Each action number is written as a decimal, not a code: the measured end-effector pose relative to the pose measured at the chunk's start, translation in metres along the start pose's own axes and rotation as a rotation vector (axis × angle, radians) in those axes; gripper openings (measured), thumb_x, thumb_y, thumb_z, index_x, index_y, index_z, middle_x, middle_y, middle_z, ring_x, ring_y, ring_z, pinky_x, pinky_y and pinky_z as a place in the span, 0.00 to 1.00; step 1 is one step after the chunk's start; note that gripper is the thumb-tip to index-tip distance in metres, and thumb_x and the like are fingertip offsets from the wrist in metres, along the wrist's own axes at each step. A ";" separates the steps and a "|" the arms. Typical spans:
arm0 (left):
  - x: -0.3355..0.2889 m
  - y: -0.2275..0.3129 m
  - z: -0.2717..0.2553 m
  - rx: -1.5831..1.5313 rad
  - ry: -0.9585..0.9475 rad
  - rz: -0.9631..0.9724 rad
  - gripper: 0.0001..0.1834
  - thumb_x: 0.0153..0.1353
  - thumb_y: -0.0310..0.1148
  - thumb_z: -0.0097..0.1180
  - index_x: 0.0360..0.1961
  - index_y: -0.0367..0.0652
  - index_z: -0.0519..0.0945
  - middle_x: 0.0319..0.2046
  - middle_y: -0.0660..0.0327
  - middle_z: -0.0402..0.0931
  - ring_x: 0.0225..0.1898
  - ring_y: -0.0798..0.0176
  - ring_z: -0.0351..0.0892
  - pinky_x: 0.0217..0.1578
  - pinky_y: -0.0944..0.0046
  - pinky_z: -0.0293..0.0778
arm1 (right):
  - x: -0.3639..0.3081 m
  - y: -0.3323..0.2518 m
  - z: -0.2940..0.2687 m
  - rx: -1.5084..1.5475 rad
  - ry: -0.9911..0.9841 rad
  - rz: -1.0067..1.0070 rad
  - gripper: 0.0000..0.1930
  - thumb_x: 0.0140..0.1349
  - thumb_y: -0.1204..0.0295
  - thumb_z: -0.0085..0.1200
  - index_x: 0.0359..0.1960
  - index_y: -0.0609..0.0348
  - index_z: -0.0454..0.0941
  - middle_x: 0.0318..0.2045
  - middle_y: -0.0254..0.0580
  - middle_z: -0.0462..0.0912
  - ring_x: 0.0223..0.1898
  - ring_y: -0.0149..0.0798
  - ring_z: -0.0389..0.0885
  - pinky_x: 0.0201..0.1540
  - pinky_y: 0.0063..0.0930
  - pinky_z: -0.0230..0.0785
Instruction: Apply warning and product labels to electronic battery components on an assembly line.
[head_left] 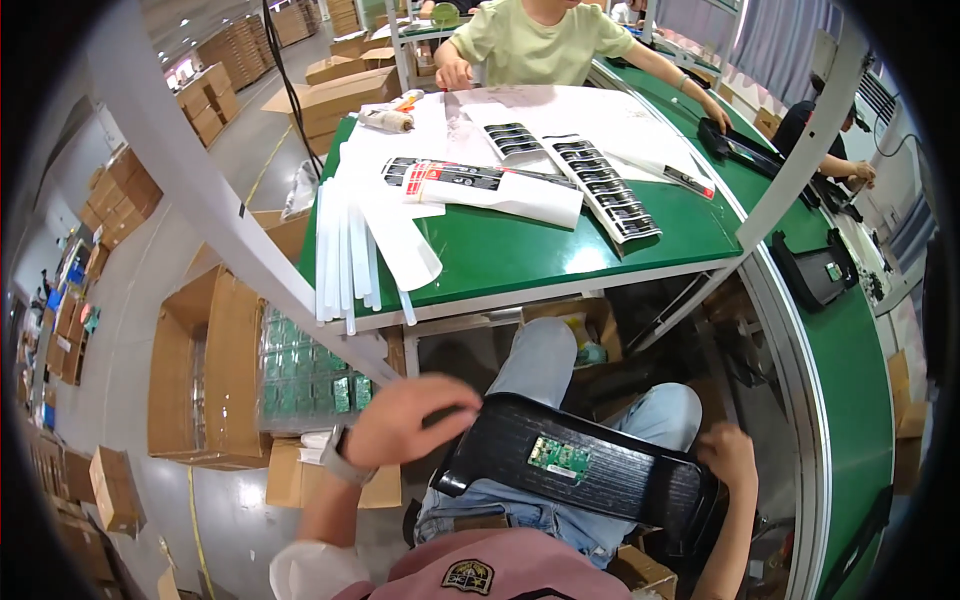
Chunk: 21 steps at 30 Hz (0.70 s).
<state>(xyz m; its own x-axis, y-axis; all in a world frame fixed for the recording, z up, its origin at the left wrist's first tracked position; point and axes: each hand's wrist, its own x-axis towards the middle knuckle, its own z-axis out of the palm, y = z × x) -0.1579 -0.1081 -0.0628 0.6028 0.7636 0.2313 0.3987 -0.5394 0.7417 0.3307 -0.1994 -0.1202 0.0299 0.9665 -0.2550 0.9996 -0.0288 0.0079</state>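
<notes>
Across my lap lies a black plastic housing [625, 470], long and shallow, with a wood-grain-like streaked face. On its middle rests a small green circuit board [558, 457] with light-coloured connectors along one side. My left hand [425, 415], with a watch on the wrist, is at the housing's left end; its fingers stretch toward the corner, thumb apart from them. At the right end, my right hand [728, 455] has its fingers curled in next to the rim. Whether anything is between those fingers is hidden.
Ahead stands a green-topped table [480, 265] with white tubes [350, 250], label sheets [600, 185] and a tape roll [385, 120]. Behind it another person [540, 45] reaches toward a black housing [740, 150]. A conveyor [850, 400] runs along the right. Circuit-board trays [300, 365] and cartons [205, 370] sit left.
</notes>
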 end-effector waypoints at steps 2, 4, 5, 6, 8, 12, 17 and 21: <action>0.041 0.001 -0.012 0.101 0.162 0.067 0.08 0.60 0.29 0.56 0.38 0.39 0.80 0.38 0.54 0.80 0.41 0.47 0.80 0.43 0.56 0.75 | 0.039 -0.037 -0.033 0.302 0.412 -0.236 0.11 0.50 0.73 0.62 0.37 0.60 0.80 0.38 0.48 0.80 0.41 0.54 0.80 0.40 0.44 0.73; 0.107 -0.018 -0.020 0.302 0.432 0.162 0.09 0.59 0.30 0.57 0.39 0.39 0.80 0.39 0.53 0.81 0.43 0.46 0.79 0.44 0.55 0.75 | 0.084 -0.082 -0.067 0.387 0.521 -0.451 0.10 0.53 0.74 0.59 0.38 0.58 0.80 0.33 0.45 0.80 0.35 0.53 0.80 0.36 0.41 0.73; 0.142 -0.032 -0.028 0.374 0.443 0.115 0.11 0.58 0.32 0.57 0.41 0.39 0.80 0.41 0.53 0.80 0.44 0.46 0.79 0.45 0.55 0.75 | 0.107 -0.108 -0.081 0.420 0.561 -0.543 0.10 0.55 0.74 0.58 0.39 0.57 0.79 0.31 0.44 0.80 0.34 0.53 0.80 0.36 0.42 0.73; 0.172 -0.047 -0.036 0.442 0.487 0.136 0.13 0.57 0.33 0.58 0.43 0.39 0.79 0.42 0.53 0.80 0.45 0.46 0.79 0.47 0.55 0.75 | 0.135 -0.135 -0.095 0.441 0.650 -0.640 0.09 0.56 0.74 0.58 0.40 0.56 0.79 0.31 0.44 0.80 0.34 0.52 0.80 0.36 0.43 0.73; 0.217 -0.079 -0.049 0.529 0.431 -0.037 0.21 0.54 0.36 0.63 0.47 0.38 0.79 0.47 0.48 0.80 0.48 0.47 0.79 0.52 0.57 0.73 | 0.186 -0.182 -0.119 0.470 0.724 -0.668 0.11 0.56 0.74 0.57 0.43 0.54 0.79 0.35 0.44 0.81 0.37 0.52 0.81 0.39 0.42 0.74; 0.254 -0.130 -0.062 0.458 0.246 -0.078 0.24 0.46 0.39 0.69 0.46 0.47 0.83 0.44 0.54 0.81 0.48 0.50 0.79 0.51 0.56 0.74 | 0.283 -0.251 -0.144 0.463 0.960 -0.670 0.17 0.57 0.77 0.55 0.49 0.57 0.77 0.47 0.44 0.79 0.48 0.52 0.79 0.48 0.40 0.74; 0.249 -0.151 -0.051 0.624 0.432 0.164 0.17 0.46 0.32 0.69 0.40 0.43 0.86 0.42 0.56 0.84 0.41 0.54 0.82 0.47 0.60 0.76 | 0.339 -0.263 -0.125 0.586 0.818 -0.640 0.15 0.53 0.75 0.59 0.44 0.56 0.80 0.44 0.41 0.81 0.48 0.48 0.79 0.49 0.40 0.73; 0.247 -0.150 -0.050 0.273 0.504 -0.024 0.13 0.46 0.30 0.69 0.36 0.43 0.88 0.40 0.54 0.85 0.40 0.60 0.84 0.45 0.64 0.78 | 0.349 -0.253 -0.116 0.770 0.769 -0.713 0.17 0.52 0.77 0.62 0.46 0.60 0.81 0.48 0.45 0.81 0.45 0.49 0.81 0.47 0.35 0.75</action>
<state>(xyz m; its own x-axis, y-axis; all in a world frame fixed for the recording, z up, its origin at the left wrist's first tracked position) -0.1031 0.1789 -0.0856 0.2144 0.8156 0.5374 0.6129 -0.5407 0.5761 0.0877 0.1749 -0.0993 -0.2560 0.7198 0.6452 0.5465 0.6583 -0.5177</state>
